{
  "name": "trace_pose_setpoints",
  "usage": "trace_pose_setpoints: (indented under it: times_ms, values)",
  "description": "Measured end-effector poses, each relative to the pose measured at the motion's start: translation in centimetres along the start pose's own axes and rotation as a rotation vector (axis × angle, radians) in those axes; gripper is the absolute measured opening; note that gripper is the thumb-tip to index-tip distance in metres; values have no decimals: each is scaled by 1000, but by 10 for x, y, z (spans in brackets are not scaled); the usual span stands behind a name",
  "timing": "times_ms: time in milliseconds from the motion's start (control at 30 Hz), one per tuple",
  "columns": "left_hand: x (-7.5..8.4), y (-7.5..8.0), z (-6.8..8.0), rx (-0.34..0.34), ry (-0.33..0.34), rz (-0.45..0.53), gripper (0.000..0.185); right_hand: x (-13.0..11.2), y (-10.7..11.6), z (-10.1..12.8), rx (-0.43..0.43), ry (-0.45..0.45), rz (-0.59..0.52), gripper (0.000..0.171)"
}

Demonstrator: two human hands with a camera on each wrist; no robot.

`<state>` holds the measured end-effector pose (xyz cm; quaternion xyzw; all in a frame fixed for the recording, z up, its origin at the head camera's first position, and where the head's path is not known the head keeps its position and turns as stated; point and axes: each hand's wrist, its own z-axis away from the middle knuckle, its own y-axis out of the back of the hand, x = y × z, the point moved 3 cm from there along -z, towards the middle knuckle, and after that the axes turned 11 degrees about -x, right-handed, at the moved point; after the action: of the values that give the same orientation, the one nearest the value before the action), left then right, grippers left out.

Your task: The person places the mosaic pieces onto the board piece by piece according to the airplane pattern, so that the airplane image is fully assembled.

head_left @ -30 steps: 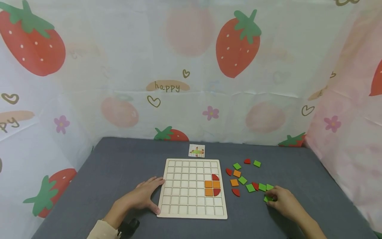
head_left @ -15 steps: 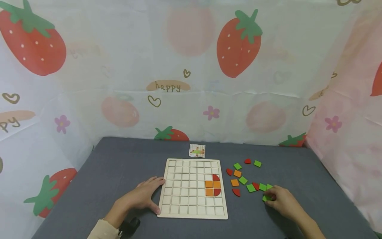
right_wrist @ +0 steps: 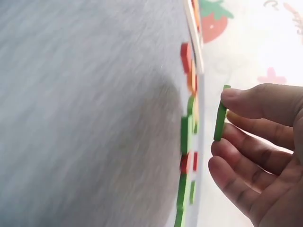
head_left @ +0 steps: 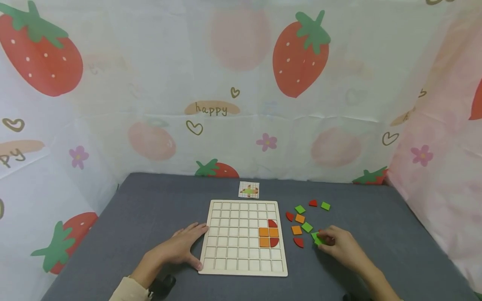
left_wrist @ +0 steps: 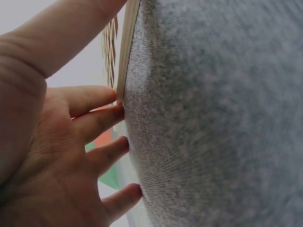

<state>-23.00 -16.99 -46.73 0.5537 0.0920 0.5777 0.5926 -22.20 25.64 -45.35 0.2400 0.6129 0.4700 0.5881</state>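
Observation:
A wooden grid board [head_left: 233, 234] lies on the grey table, holding three orange squares [head_left: 268, 236] and two red quarter-rounds [head_left: 272, 223] at its right side. My left hand [head_left: 199, 246] rests flat on the table, fingers straight [left_wrist: 94, 123], touching the board's left edge [left_wrist: 127, 47]. My right hand [head_left: 324, 240] is just right of the board among the loose tiles. It pinches a green square tile [right_wrist: 220, 113] between thumb and fingers, a little above the cloth.
Loose green [head_left: 300, 209], orange [head_left: 299, 218] and red [head_left: 298, 242] tiles are scattered right of the board. A small pattern card [head_left: 249, 190] lies behind the board. Strawberry-print curtains close in the table on three sides.
My right hand has moved left toward the board, carrying a green tile off the cloth. It now covers some of the green tiles. The left hand has stayed put.

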Motion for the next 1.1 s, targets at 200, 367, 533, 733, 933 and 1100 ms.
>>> trace_pose_setpoints:
  times_ms: [200, 367, 533, 733, 933, 1100]
  values:
    - [-2, -1, -2, 6, 1, -14, 106, -17, -3, -12, 11, 58, -12, 25]
    - [-3, -2, -3, 8, 12, -12, 107, -28, -6, -20, 22, 123, 1, 24]
    - [-4, -2, -3, 11, -8, -13, 107, -35, -10, -26, 14, 129, 3, 25]
    - [-4, 0, -1, 0, -12, -15, 106, -45, -18, -32, -35, 98, -25, 27]
    - [-4, 0, -1, -6, -3, -2, 106, -54, -23, -39, -58, 166, -27, 24]
    - [-2, 1, -1, 6, -2, 2, 106, -61, -25, -46, -50, 189, -28, 24]
